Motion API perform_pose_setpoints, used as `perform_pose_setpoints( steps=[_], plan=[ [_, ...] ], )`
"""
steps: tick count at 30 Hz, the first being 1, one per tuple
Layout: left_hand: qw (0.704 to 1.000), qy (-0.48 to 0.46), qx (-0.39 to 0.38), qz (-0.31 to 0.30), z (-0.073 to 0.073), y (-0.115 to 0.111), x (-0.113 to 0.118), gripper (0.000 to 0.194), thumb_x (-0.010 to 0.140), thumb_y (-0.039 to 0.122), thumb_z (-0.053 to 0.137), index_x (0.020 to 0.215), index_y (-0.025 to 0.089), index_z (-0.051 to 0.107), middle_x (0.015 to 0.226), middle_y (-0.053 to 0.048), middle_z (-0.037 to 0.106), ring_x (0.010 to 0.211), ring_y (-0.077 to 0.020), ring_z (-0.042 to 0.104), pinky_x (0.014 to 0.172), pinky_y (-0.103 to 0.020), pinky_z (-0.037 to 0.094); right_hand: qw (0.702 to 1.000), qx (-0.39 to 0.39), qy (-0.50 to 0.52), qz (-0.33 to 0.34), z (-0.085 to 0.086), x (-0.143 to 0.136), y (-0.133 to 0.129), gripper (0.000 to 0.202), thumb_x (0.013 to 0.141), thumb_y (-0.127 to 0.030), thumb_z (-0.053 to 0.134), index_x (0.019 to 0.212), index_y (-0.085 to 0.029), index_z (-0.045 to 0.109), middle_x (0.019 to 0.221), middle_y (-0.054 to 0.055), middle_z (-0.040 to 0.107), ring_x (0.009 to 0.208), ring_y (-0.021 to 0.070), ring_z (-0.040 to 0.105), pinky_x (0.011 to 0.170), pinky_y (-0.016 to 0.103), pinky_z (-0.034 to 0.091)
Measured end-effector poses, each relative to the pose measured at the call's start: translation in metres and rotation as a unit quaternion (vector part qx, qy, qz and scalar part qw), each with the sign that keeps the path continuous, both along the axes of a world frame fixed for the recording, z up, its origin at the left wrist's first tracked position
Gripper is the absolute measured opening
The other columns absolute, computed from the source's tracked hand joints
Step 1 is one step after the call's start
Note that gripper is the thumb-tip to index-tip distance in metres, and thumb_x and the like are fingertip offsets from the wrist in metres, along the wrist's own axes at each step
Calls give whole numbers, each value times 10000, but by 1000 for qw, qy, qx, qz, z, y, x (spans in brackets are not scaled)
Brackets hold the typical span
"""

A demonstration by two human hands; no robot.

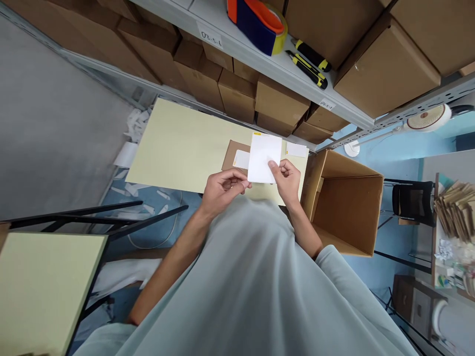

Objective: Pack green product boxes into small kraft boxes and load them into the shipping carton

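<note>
My right hand [287, 179] grips a white paper sheet [264, 154] at its right edge, thumb on top and fingers curled behind. The sheet has a small yellow mark at its top left corner. At its lower left corner my left hand [226, 190] is closed in a pinch, thumb against forefinger; how much paper lies between them is hard to make out. Behind the sheet, partly covered by it, a flat brown cardboard piece [229, 157] with a white label [241, 159] lies on the pale yellow table [185, 143]. Another white label [296, 150] lies to the right.
A large open cardboard box [347, 212] stands right of the table. Above the far edge runs a grey shelf [260, 59] with brown boxes [389, 74], a tape roll [280, 42] and two utility knives [308, 69]. Paper scraps [139, 123] lie at the left.
</note>
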State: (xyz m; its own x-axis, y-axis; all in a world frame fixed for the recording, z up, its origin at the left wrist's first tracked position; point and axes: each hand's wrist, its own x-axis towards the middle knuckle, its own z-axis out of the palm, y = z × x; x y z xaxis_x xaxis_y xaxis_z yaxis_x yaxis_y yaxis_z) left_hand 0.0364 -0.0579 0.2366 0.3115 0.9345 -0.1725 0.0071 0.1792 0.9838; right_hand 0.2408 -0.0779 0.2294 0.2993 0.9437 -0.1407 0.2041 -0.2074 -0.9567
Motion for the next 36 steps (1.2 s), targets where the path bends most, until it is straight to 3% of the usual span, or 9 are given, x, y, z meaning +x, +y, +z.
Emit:
perform_pose_setpoints(
  steps=[4,7,11,19,24,28,32,36],
  plan=[
    [999,28,16,18,0,-2,-2,286,808,502,799,789,233,703,780,-47,721,689,-199,675,671,-363,599,995,-50,-74,42,-5,-3,-1,518,922,-783,789,949,-271,721,721,-37,635,677,170,594,679,304,508],
    [997,66,37,20,0,-5,-4,265,821,488,771,789,233,705,769,-43,708,695,-189,639,651,-336,545,992,11,-85,93,5,-8,-9,412,983,-689,785,962,-278,803,838,11,725,769,191,649,791,345,572],
    [992,100,72,6,-1,-8,-8,231,838,459,741,786,236,710,757,-40,696,688,-179,596,639,-322,484,981,81,-33,174,21,-18,-19,350,985,-638,833,982,-290,866,932,47,747,801,203,660,814,381,608],
    [990,97,98,-15,-7,-6,-17,213,880,445,714,811,243,706,816,-48,711,732,-189,615,670,-327,497,980,50,-57,186,18,-29,-13,257,1037,-502,777,926,-282,847,911,35,734,781,194,651,782,371,582],
    [996,74,55,16,-27,3,-35,160,856,384,696,801,237,670,796,-26,682,721,-184,655,699,-327,537,989,27,-30,139,13,-40,-5,233,1011,-444,742,872,-261,777,875,17,702,800,183,640,788,348,558],
    [995,87,4,46,-48,18,-62,156,804,390,673,788,238,644,804,-22,686,735,-188,681,711,-318,542,996,-17,-15,85,6,-44,2,255,970,-484,751,854,-257,749,866,8,695,756,172,613,784,353,566],
    [989,129,-18,71,-73,42,-102,112,785,354,657,793,242,661,788,-16,698,749,-195,698,713,-308,534,997,-66,-14,42,6,-43,12,264,917,-515,771,834,-266,741,847,13,708,719,181,627,729,357,580],
    [973,217,3,80,-103,79,-156,57,785,278,643,797,243,687,829,-20,736,773,-195,694,705,-297,499,993,-107,-28,29,14,-48,24,228,867,-495,783,805,-281,737,803,13,708,688,196,645,702,376,584]
  ],
)
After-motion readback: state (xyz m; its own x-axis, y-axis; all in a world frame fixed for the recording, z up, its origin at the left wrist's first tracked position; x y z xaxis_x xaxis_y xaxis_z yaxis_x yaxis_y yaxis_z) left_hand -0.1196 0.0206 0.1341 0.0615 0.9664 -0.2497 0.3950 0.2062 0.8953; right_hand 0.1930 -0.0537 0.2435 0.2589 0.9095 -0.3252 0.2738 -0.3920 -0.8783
